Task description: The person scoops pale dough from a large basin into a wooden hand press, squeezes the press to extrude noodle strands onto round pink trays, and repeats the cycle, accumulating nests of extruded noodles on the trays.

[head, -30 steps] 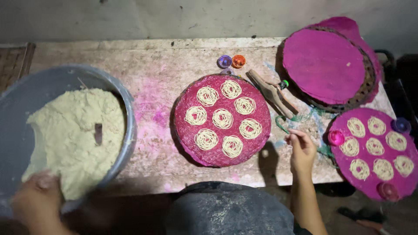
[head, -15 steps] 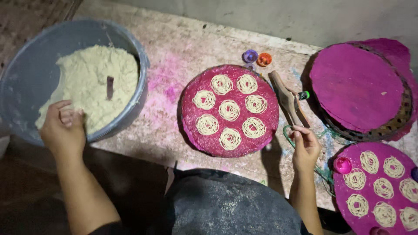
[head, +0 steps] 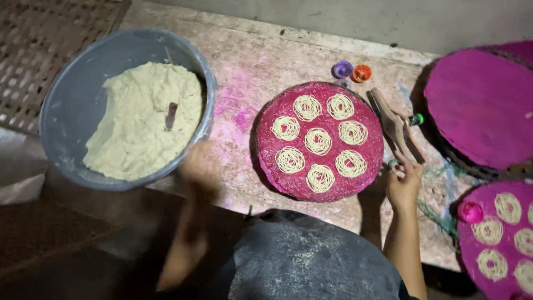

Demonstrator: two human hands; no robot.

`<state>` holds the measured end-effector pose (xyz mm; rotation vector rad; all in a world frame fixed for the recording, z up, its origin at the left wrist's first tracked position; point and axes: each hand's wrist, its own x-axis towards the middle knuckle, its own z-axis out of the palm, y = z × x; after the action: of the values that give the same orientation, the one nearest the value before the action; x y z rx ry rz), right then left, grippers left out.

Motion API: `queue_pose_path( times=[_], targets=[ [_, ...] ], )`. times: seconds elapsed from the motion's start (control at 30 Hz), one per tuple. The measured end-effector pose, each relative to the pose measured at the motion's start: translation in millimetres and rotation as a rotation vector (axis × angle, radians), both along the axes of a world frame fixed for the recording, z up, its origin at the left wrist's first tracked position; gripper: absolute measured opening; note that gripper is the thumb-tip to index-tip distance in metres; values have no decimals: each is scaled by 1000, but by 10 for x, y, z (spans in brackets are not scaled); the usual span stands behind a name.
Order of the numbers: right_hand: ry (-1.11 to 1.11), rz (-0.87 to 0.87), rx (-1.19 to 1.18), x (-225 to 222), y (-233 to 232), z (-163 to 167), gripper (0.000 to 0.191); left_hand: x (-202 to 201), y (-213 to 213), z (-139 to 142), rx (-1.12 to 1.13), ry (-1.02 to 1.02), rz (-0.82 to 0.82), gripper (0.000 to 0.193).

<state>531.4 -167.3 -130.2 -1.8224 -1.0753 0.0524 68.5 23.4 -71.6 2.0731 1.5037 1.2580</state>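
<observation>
Fingers [head: 401, 169] of right hand [head: 403, 189] curled near wooden press [head: 395, 125] on desk [head: 250, 72], grip unclear; left hand [head: 200, 166] blurred beside dough bowl [head: 78, 100]. Stiff, light, probably; best gripped at handles. Noodle coils on red tray [head: 266, 161] fragile.

The left hand [head: 201, 166] sits left of centre in the frame, too blurred to show its fingers, its forearm running down toward the bottom edge. The right hand [head: 404, 186] is at the lower right, fingers curled and knuckles up, its forearm dropping straight to the bottom edge.
</observation>
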Motion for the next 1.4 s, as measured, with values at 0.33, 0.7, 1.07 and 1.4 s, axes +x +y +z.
queue_pose_path(
  times=[0.33,0.7,1.07,1.4],
  targets=[
    [592,-101,-88,-69,307,-31,22,767,-267,-1009,-619,-297,-452,53],
    [858,-151,-129,-222,229,-139,18,623,219,-1015,-871,-543,-473,48],
    [840,76,125,-517,-383,-305,32,663,695,-929,-1210,-547,-461,62],
    [804,-454,289,-178,-2844,259,46,2770,-278,-482,-1266,-391,-1072,34]
  ],
)
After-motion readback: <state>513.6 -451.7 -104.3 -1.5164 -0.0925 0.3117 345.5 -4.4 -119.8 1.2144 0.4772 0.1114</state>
